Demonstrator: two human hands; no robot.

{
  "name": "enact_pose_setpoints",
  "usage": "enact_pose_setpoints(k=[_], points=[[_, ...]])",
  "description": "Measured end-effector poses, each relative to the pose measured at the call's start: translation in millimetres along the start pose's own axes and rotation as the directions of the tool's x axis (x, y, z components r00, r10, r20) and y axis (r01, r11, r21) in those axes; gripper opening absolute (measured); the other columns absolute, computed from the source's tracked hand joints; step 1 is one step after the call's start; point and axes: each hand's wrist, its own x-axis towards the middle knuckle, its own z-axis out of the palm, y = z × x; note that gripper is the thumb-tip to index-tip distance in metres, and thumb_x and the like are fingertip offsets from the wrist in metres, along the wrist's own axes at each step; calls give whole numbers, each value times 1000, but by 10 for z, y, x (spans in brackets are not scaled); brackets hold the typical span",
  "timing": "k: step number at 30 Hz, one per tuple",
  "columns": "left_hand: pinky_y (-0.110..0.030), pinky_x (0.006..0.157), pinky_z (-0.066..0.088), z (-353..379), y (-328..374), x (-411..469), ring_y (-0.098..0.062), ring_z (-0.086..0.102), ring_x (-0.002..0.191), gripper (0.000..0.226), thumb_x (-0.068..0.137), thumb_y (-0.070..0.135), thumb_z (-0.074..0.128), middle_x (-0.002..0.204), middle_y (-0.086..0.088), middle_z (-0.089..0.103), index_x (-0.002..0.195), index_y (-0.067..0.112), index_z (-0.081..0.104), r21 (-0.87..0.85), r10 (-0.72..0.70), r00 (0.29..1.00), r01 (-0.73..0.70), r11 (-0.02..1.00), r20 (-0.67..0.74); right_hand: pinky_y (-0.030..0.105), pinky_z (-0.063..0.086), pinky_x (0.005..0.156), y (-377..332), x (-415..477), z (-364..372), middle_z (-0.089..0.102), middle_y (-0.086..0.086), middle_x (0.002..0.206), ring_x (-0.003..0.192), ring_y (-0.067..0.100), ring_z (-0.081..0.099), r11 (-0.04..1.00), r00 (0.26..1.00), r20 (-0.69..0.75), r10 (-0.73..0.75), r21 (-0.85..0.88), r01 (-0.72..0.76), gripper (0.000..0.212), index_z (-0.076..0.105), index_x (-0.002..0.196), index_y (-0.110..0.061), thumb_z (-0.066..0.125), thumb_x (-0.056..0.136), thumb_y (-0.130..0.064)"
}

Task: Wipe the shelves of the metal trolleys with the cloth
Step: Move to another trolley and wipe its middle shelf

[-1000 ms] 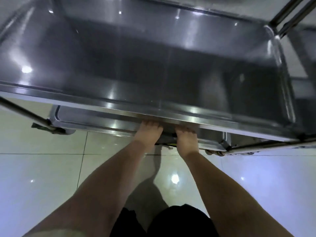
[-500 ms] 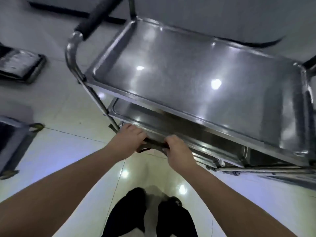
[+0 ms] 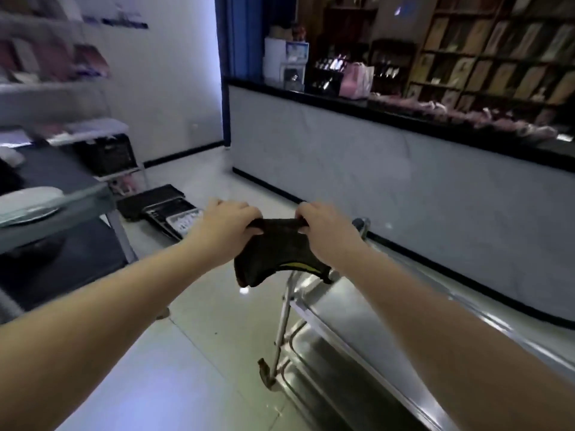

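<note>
In the head view, your left hand (image 3: 225,227) and right hand (image 3: 326,228) each gripped an upper corner of the dark cloth with a yellow stripe (image 3: 277,253), fingers curled tight on it. The cloth hung stretched between them, above the end of the shiny metal trolley (image 3: 373,315). A long black-topped counter (image 3: 404,181) stood beyond, carrying a pink bag (image 3: 356,80).
</note>
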Motion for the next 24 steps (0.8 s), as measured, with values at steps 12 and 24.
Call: enact_pose_setpoints(k=[12,24], points=[[-36,73,34,-407,-2446,1333,-31,59,97,21,97,28,53,103,-6,64,106,14,66,160,16,982,14,987,-186,45,45,84,-784,2733,143,48,4,106,100,24,43,996,996,-84,-24,-88,16,4,49,104,-15,48,100,-16],[-33,87,35,96,-3789,3798,-19,53,97,23,102,30,43,105,1,59,112,21,62,199,135,941,-75,977,-309,34,41,84,359,5235,303,51,2,110,108,20,46,996,960,-277,-35,-89,10,14,56,109,-14,54,95,-10]])
